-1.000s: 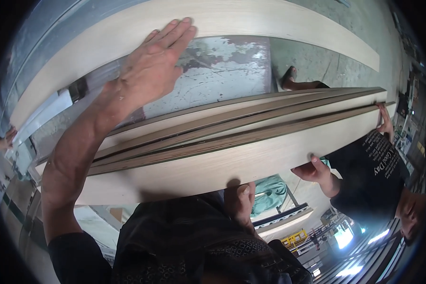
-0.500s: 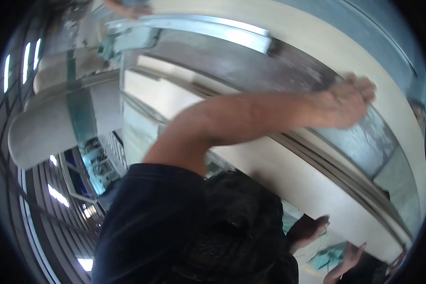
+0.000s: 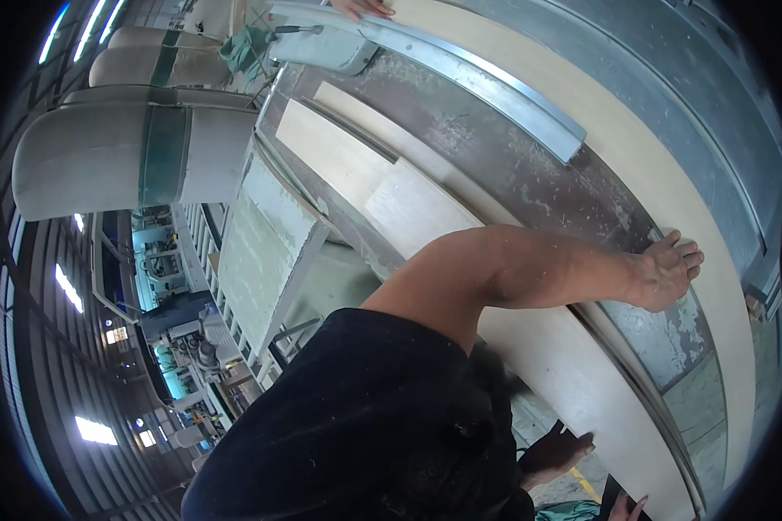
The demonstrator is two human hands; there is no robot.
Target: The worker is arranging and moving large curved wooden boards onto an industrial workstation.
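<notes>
My left arm in a dark sleeve reaches across the work table to the right. At its end, my left hand (image 3: 672, 271) rests palm down on the edge of a long pale strip (image 3: 652, 165), its short-looking fingers slightly apart with nothing in them. Below the forearm lies a stack of long pale boards (image 3: 573, 369). At the lower right, a hand (image 3: 554, 458) is close to the stack's near edge, and part of another hand (image 3: 627, 508) shows at its end. Which of these is my right hand, I cannot tell; their grip is partly hidden.
A shiny metal channel (image 3: 487, 82) lies along the scuffed table (image 3: 547, 195). At the top, a co-worker's hand (image 3: 361, 8) touches the far end. Large padded rolls (image 3: 78, 161) stand at left, above a pale green panel (image 3: 269, 252). Blue-grey metal sheeting (image 3: 617, 52) borders the right.
The view has shifted and become sharper. My left hand, smeared by motion before, now rests on the pale strip. At the top, the co-worker's hand has moved right in the picture.
</notes>
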